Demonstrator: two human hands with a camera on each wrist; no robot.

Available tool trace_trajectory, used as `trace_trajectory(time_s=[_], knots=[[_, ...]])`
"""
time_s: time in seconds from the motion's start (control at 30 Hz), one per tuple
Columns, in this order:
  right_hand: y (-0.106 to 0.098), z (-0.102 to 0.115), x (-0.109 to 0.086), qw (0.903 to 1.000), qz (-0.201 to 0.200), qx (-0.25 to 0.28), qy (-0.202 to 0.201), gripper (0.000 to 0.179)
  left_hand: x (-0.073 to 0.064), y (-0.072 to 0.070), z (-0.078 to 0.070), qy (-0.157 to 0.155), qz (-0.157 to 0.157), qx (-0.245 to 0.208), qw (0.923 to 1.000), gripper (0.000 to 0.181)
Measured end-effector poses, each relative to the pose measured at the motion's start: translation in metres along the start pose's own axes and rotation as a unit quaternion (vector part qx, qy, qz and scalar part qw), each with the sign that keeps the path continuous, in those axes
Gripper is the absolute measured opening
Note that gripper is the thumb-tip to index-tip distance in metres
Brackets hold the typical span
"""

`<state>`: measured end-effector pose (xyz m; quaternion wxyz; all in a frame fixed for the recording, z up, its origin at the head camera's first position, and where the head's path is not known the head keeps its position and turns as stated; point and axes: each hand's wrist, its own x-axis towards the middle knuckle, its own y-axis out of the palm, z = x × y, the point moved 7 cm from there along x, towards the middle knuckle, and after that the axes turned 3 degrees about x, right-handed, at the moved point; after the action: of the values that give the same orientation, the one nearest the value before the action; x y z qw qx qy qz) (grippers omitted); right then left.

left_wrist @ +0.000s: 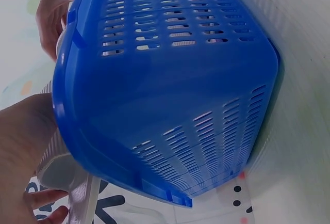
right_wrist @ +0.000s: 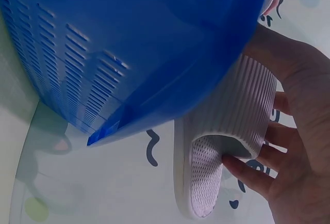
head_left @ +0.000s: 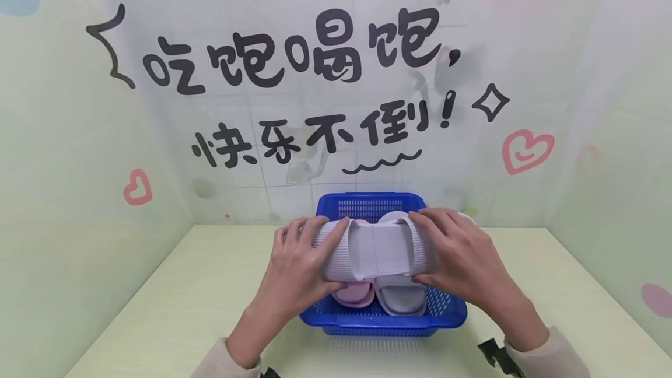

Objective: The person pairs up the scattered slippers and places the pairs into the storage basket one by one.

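Note:
Above the blue basket (head_left: 383, 322), both hands hold a pair of pale lilac-grey slippers (head_left: 388, 249) sideways. The left hand (head_left: 299, 267) grips the left-side ribbed strap (head_left: 338, 255), thumb underneath and fingers over the top. On the opposite side, the right hand (head_left: 469, 252) holds the other strap in a similar grip. A faint seam runs down the middle between the straps. Pink slippers (head_left: 354, 293) and grey slippers (head_left: 403, 299) lie inside the basket, partly hidden by the held pair. In the right wrist view the fingers curl around a ribbed slipper (right_wrist: 232, 110).
The basket stands on a pale wooden table (head_left: 163, 302). Behind it hangs a light printed backdrop (head_left: 294, 109) with large black characters and pink hearts. Side panels of the same backdrop flank the table left and right.

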<state>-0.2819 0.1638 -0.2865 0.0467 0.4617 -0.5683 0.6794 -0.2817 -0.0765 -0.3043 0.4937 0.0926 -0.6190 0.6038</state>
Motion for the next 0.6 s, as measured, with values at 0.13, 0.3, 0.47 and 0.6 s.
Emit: trace_trajectory(time_s=[0.13, 0.3, 0.47, 0.6], knots=[[0.0018, 0.0004, 0.0001, 1.0000, 0.005, -0.001, -0.002, 0.111, -0.0005, 0.0007, 0.0004, -0.002, 0.007, -0.001, 1.0000, 0.116], [0.0038, 0.0003, -0.0002, 1.0000, 0.006, -0.005, 0.004, 0.111, -0.0008, 0.0016, 0.0006, -0.004, 0.014, -0.004, 0.9999, 0.116], [0.0046, 0.0014, -0.0001, 1.0000, 0.009, 0.000, 0.001, 0.111, -0.0004, 0.0020, 0.0016, -0.006, 0.019, -0.012, 0.9997, 0.117], [0.0049, 0.0017, -0.0004, 1.0000, 0.009, 0.001, -0.001, 0.112, 0.0003, 0.0022, 0.0013, -0.006, 0.019, -0.013, 0.9997, 0.117]])
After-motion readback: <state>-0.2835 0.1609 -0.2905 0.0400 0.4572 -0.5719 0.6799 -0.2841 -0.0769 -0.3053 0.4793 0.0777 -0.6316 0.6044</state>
